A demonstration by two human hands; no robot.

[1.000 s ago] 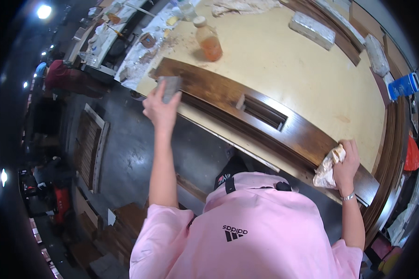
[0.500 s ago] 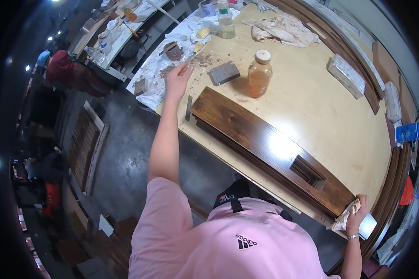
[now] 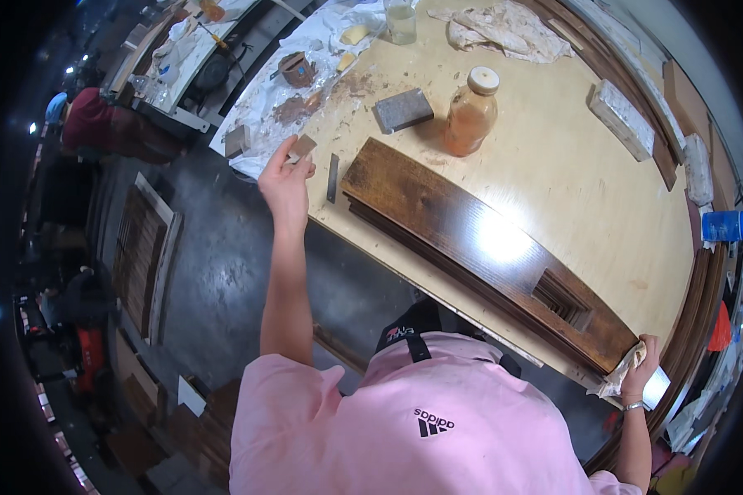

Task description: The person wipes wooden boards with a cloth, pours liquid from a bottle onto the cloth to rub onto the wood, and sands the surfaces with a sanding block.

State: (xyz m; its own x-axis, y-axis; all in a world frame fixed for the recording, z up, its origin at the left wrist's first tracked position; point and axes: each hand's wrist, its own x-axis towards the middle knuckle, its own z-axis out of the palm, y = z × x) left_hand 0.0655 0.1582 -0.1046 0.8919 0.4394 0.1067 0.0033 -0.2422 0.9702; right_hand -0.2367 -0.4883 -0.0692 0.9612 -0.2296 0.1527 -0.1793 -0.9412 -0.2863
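Note:
Between the fingertips of my left hand (image 3: 286, 188) is a small flat brown square piece (image 3: 304, 147), held just above the table's left edge. My right hand (image 3: 641, 373) is closed on a crumpled whitish rag (image 3: 625, 369) at the near right end of a stack of dark-stained wooden boards (image 3: 437, 202). The top board is glossy, with a rectangular cutout near its right end. Beside the left end of the stack lies a narrow dark metal strip (image 3: 333, 177). Farther in are a grey block (image 3: 403, 110) and a lidded jar of amber liquid (image 3: 470, 115).
White plastic sheeting (image 3: 252, 107) covers the table's far left, bearing a brown-stained container (image 3: 296, 69) and brown crumbs. A stained cloth (image 3: 504, 33) and a wrapped block (image 3: 622, 120) lie at the back. Another person (image 3: 99, 122) stands at far left.
My left hand has drawn back from beside the stained container toward me, and the brown square now shows in its fingers. My right hand remains with the rag at the boards' end.

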